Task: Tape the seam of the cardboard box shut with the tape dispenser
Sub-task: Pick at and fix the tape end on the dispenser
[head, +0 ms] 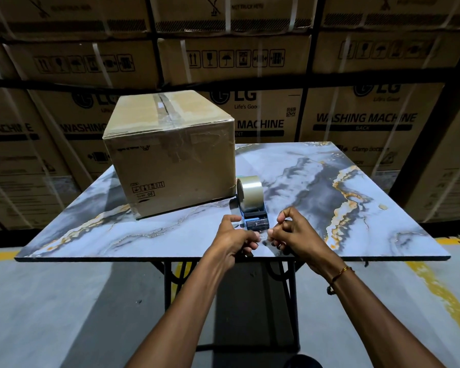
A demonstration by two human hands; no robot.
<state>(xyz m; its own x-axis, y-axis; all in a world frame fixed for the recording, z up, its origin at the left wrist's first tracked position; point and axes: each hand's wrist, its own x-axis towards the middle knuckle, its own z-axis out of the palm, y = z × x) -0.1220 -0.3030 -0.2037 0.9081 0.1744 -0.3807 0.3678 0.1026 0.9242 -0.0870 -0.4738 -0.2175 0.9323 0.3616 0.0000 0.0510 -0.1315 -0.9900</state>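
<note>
Standing on the marble-patterned table (383,235), the cardboard box (170,155) occupies the far left part of the top, reaching back past the far edge, its near corner pointing toward the middle of the near edge. Its top seam (166,110) runs away from the camera and carries clear tape already, with a wrinkled strip hanging down over the near face. The tape dispenser (251,205) sits just beside the box's near right corner, close to the centre of the table, with its roll of clear tape (250,188) upright on the far end and its dark blue body pointing toward the near edge.

Both hands meet just in front of the dispenser, close to the near edge. The left hand (237,237) is curled, thumb and fingertips pinched together on what looks like a clear strip of tape coming off the dispenser. The right hand (295,235) is likewise curled with its fingers bent in, pinching the same clear film opposite the left; the film is nearly invisible, so how much each holds I cannot tell. A thin bracelet (339,273) circles the right wrist.

Stacked washing-machine cartons (356,123) fill the wall behind the table
</note>
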